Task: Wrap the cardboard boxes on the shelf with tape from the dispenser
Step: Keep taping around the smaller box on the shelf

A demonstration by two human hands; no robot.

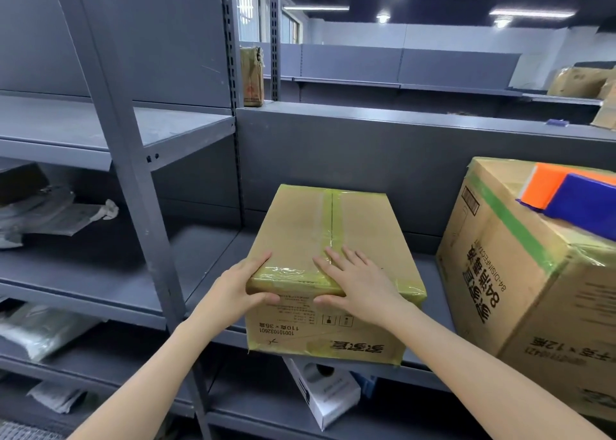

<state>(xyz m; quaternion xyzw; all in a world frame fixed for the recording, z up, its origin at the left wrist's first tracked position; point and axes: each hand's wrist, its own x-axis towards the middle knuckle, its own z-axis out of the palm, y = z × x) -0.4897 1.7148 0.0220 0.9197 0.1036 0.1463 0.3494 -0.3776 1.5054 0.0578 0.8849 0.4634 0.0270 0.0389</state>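
Note:
A small cardboard box (310, 226) with yellowish clear tape along its top seam and near edge sits on the grey shelf (213, 263), its front overhanging the shelf edge. My left hand (238, 288) clasps the box's near left corner, fingers on top and thumb on the front face. My right hand (358, 281) lies flat over the near top edge, thumb on the front. A larger cardboard box (520, 273) with green tape stands to the right. On it rests an orange and blue tape dispenser (573, 196).
A grey upright post (133, 179) stands left of the box. Grey plastic bags (43, 213) lie on the left shelves. A white box (325, 394) sits on the shelf below. More cardboard boxes (580, 81) are on far shelves, and one (252, 76) behind the post.

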